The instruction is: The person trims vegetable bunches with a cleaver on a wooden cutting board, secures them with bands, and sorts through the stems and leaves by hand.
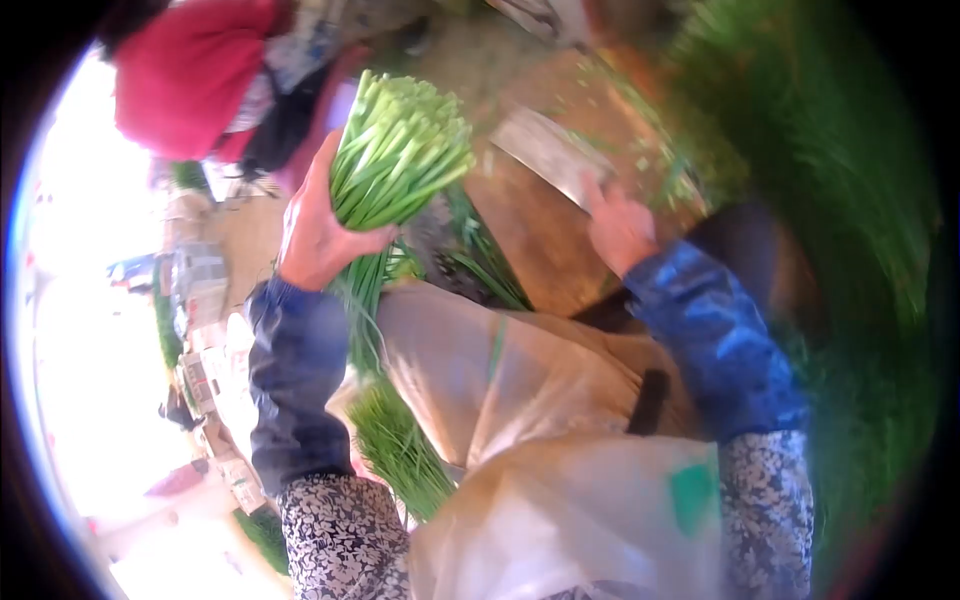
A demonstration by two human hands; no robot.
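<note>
My left hand [325, 228] is wrapped round a thick bundle of green stalks [400, 150], whose pale cut ends face up and away from me. The long leaves hang down beside my knee. On the right, my right hand [618, 225] is closed on a wide, flat metal blade [552, 152], which lies over a brown wooden board [525, 235]. The handle is hidden inside my fingers. Green scraps are scattered on the board beyond the blade.
A person in a red top [190, 85] is at the upper left. Loose green stalks [485, 250] lie between my knee and the board. More long greens [400, 450] lie by my left forearm. A large blurred green mass [870, 250] fills the right side.
</note>
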